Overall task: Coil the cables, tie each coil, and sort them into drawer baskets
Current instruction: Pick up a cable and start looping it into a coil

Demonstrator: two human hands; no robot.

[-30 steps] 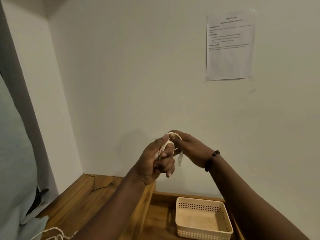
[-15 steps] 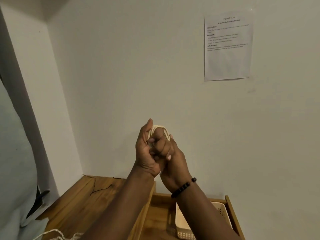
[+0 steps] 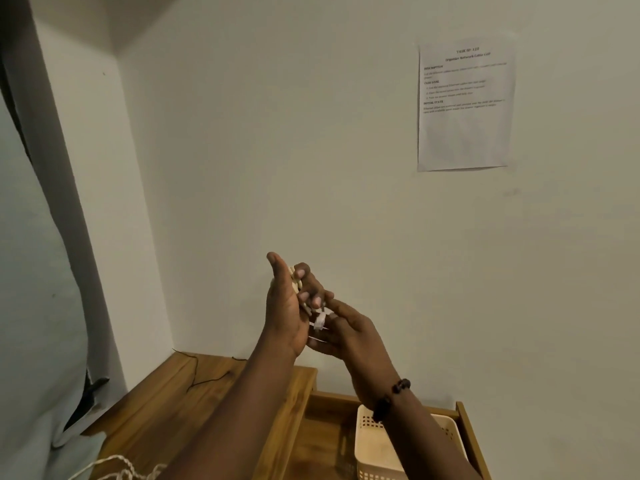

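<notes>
My left hand (image 3: 285, 313) is raised in front of the wall and grips a small coil of cream cable (image 3: 296, 283), mostly hidden behind its palm and fingers. My right hand (image 3: 346, 334) is just below and to the right of it, fingers pinching the cable's clear plug end (image 3: 320, 321). A cream plastic basket (image 3: 379, 455) sits in the open wooden drawer (image 3: 465, 427) beneath my right forearm. More white cable (image 3: 114, 469) lies on the wooden top at the lower left.
A wooden cabinet top (image 3: 166, 403) with a thin black wire (image 3: 207, 379) runs along the wall corner. A printed sheet (image 3: 464, 105) is taped to the wall at upper right. Pale fabric (image 3: 34, 306) hangs at the left edge.
My right hand has come down from behind the left hand and now holds the plug end below the coil. My left hand's fingers have loosened and its thumb points up.
</notes>
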